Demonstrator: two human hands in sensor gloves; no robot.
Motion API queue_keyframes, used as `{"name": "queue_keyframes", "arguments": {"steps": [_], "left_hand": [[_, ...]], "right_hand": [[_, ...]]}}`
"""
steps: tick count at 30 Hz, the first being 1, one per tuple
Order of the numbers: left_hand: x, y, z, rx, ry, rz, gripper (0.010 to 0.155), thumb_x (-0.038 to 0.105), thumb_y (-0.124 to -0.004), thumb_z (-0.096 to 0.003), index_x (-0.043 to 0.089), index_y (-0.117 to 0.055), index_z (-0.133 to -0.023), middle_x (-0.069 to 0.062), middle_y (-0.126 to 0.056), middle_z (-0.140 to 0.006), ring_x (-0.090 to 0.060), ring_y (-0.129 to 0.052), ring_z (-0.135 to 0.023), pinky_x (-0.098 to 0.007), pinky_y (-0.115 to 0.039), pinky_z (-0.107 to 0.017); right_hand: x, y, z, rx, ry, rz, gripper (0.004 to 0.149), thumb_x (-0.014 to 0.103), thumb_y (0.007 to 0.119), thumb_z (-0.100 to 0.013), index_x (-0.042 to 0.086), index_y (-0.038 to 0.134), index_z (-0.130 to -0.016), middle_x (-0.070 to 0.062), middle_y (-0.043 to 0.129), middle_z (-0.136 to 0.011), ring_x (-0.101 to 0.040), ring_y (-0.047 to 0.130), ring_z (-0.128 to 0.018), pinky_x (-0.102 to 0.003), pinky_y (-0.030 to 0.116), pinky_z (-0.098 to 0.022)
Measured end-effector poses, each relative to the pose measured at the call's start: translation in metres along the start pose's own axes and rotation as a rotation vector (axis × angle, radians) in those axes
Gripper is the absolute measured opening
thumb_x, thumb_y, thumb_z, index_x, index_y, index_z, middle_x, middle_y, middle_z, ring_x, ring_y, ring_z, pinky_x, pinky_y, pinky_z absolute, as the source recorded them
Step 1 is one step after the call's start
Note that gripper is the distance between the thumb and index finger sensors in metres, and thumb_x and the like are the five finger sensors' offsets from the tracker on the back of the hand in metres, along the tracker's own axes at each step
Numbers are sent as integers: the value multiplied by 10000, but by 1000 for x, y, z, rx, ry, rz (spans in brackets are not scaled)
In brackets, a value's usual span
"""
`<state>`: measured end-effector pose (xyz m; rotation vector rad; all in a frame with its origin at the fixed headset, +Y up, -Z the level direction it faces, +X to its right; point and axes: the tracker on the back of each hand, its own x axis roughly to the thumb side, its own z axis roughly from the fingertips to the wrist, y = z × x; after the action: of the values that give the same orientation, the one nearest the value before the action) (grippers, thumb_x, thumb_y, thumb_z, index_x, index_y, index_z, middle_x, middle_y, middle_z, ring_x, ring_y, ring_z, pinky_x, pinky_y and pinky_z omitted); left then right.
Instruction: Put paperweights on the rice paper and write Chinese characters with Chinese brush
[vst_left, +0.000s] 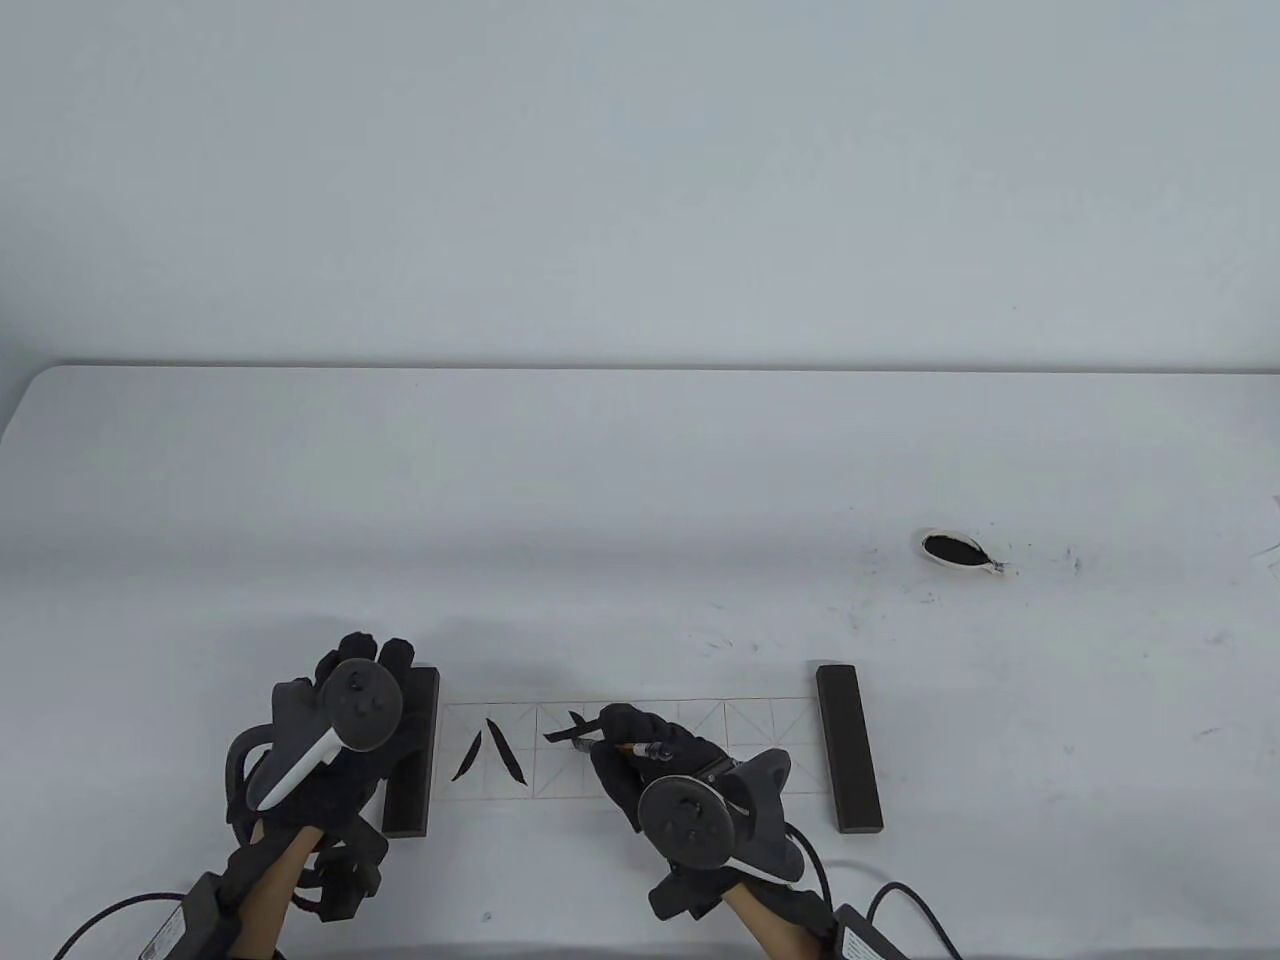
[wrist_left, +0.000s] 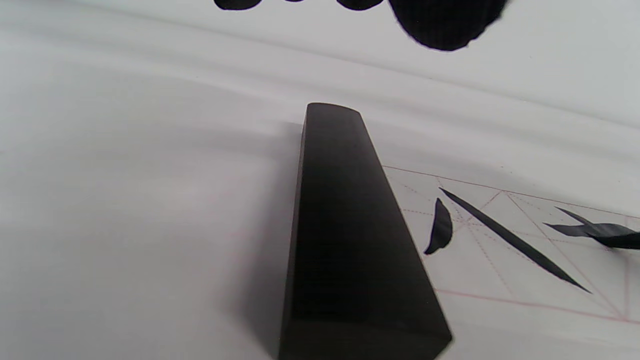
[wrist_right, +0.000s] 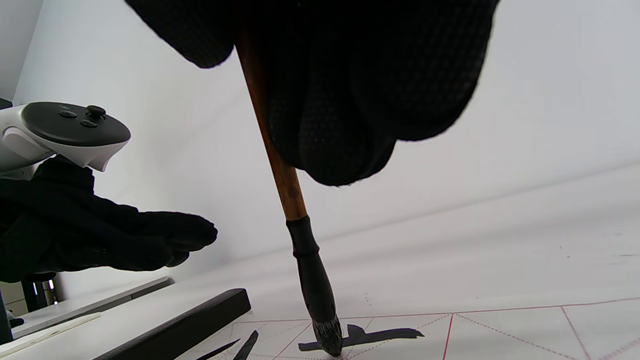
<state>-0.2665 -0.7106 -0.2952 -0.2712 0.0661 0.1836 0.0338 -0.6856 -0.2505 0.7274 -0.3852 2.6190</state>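
Brush (wrist_right: 280, 165): brown shaft, black ferrule, inked dark tip. In the right wrist view it stands steeply, tip down and tilted slightly off vertical, the tip on the paper (vst_left: 760, 745) at a fresh horizontal stroke (wrist_right: 370, 336). The right hand (vst_left: 660, 765) has its fingers (wrist_right: 350, 100) curled round the shaft, gripping it above the ferrule.

Paper: a white strip with a red grid, long axis running left to right between the two hands' sides. Just left of the brush tip are two slanted black strokes (vst_left: 490, 752), spreading apart toward the person.

Paperweights: two dark flat bars, each lying across one end of the strip. The left bar (wrist_left: 345, 240) lies under the left hand (vst_left: 330, 740), whose fingers extend straight and relaxed over it, holding nothing. The right bar (vst_left: 849, 748) lies just right of the right hand.
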Motion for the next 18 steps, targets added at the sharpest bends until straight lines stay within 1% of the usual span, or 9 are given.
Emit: {"name": "queue_keyframes", "arguments": {"steps": [3,7,9,12,18], "left_hand": [[0,0,0,1,1,2,801,530,-584,-531,377,-163,-1194,-79,-114,-1284,-374,-227,-1224,-570,-197,-870],[0,0,0,0,2,2,802,530,-584,-530,378,-161,-1194,-68,-113,-1285,-375,-225,-1224,-570,-196,-869],[-1,0,0,0,2,3,801,530,-584,-530,379,-162,-1194,-70,-113,-1284,-374,-225,-1224,-570,-196,-869],[-1,0,0,1,3,5,802,530,-584,-530,377,-161,-1194,-69,-112,-1284,-375,-224,-1223,-570,-197,-869],[-1,-1,-1,-2,2,3,801,530,-584,-530,379,-162,-1193,-63,-113,-1285,-373,-225,-1224,-570,-197,-869]], "right_hand": [[4,-1,0,25,-22,-26,431,366,672,-563,58,760,-850,-145,964,-683,-247,1011,-492,-329,874,-327],[7,-2,1,71,-34,-117,428,370,672,-561,61,767,-842,-139,970,-672,-239,1014,-481,-324,875,-320],[5,-4,1,44,-15,-167,430,369,673,-560,58,766,-844,-143,970,-671,-243,1014,-479,-325,875,-319],[-2,-9,0,-2,26,-158,433,369,672,-561,58,761,-848,-142,967,-676,-242,1013,-483,-326,874,-321],[-11,-8,-1,1,55,-108,436,366,671,-563,56,754,-857,-147,961,-691,-248,1009,-500,-332,873,-332]]}}
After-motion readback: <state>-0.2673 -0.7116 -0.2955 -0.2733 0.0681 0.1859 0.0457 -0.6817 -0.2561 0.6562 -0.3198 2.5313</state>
